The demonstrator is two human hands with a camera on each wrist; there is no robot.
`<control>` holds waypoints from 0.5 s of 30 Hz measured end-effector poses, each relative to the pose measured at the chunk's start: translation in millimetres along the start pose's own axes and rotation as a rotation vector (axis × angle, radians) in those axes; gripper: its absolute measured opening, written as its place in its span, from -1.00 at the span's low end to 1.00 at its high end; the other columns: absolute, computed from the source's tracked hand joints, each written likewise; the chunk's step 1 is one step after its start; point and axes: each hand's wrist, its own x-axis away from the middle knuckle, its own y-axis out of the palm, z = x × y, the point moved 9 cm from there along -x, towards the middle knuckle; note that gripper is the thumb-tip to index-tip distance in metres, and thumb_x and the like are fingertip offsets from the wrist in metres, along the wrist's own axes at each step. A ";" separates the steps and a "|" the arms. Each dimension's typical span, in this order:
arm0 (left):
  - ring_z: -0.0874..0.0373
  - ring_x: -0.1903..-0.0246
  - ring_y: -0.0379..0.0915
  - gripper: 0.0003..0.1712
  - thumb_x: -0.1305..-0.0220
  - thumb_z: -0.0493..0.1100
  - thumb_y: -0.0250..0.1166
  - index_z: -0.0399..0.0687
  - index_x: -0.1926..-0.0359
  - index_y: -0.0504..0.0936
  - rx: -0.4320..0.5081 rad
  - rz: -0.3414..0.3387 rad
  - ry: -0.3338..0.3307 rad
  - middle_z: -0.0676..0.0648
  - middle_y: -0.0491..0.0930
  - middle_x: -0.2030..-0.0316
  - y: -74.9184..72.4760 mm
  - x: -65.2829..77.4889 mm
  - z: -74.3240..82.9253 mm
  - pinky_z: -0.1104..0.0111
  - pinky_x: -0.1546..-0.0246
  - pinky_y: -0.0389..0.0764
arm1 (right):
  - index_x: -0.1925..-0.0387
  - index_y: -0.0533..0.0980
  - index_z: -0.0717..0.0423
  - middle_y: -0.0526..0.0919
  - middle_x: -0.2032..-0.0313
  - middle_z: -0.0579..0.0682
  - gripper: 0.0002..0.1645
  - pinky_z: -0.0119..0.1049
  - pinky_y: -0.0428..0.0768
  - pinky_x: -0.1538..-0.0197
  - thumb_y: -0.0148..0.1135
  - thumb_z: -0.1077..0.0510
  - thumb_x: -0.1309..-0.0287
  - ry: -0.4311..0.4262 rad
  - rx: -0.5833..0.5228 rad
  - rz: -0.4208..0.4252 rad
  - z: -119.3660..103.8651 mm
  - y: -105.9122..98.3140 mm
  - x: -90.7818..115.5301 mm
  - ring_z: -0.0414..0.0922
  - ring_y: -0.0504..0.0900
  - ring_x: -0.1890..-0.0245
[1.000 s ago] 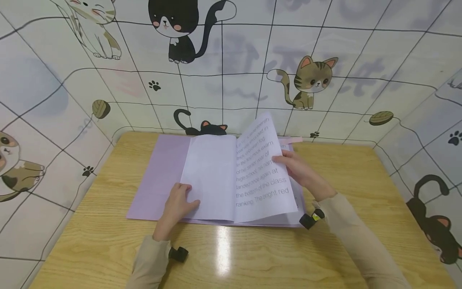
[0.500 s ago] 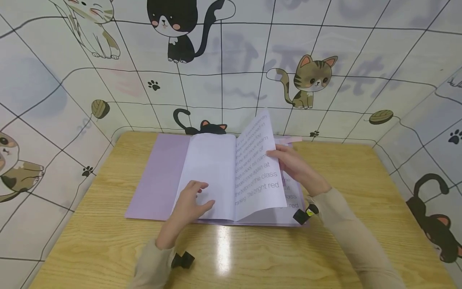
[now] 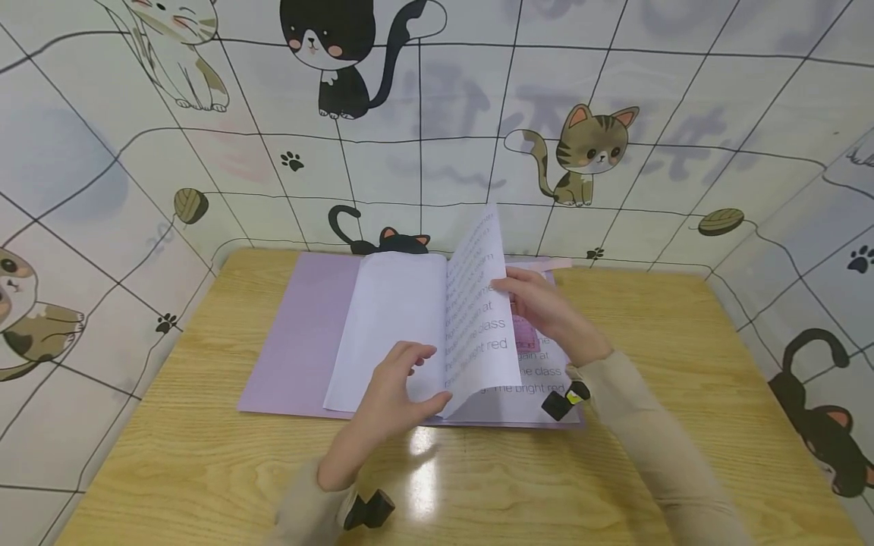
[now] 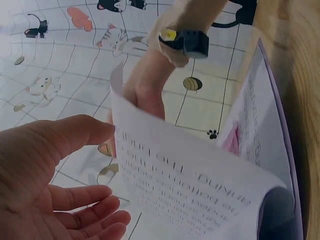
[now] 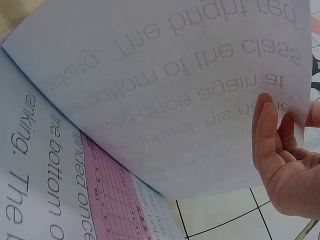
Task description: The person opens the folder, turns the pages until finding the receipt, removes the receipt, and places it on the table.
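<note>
A book with a purple cover lies open on the table, its left page blank white. My right hand pinches the outer edge of a printed page, which stands raised and curved above the right side. Over the lower part of the blank page, near the fold, is my left hand, thumb and fingers spread with nothing between them. In the left wrist view its thumb overlaps the lifted page's edge. Beneath that page shows a pink ruled slip on another printed page.
The book rests on a wooden table. A pale pink strip sticks out at the book's top right. Behind the table rises a white backdrop with cats and grid lines. Black wrist cameras are on both cuffs.
My right hand has drawn the printed page leftward and more upright, uncovering the pink slip and text below. My left hand has moved right, from the left page's outer side toward the fold.
</note>
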 end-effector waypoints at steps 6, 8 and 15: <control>0.03 0.18 0.42 -0.36 0.23 -0.27 0.53 -0.31 0.05 0.49 0.010 0.024 0.023 -0.18 0.48 0.13 6.2 -4.6 14.8 0.25 0.22 0.54 | -0.28 0.18 0.42 0.63 0.22 -0.01 -0.42 -0.33 0.60 0.20 -0.05 0.23 -0.28 -0.018 -0.031 0.007 -3.1 6.0 -3.9 -0.18 0.66 0.32; 0.04 0.18 0.42 -0.35 0.24 -0.27 0.53 -0.33 0.04 0.49 0.016 0.032 0.028 -0.18 0.48 0.14 7.9 -5.9 18.4 0.27 0.22 0.53 | -0.29 0.17 0.42 0.62 0.21 -0.01 -0.41 -0.34 0.60 0.20 -0.05 0.23 -0.28 -0.021 -0.035 0.008 -4.6 8.2 -4.5 -0.18 0.66 0.32; 0.03 0.17 0.40 -0.32 0.26 -0.32 0.53 -0.35 0.02 0.47 0.008 0.070 0.048 -0.18 0.46 0.12 11.0 -9.6 28.8 0.28 0.16 0.51 | -0.30 0.16 0.40 0.60 0.20 0.00 -0.40 -0.33 0.58 0.17 -0.06 0.23 -0.28 -0.022 -0.038 -0.007 -6.5 16.0 -8.9 -0.19 0.63 0.31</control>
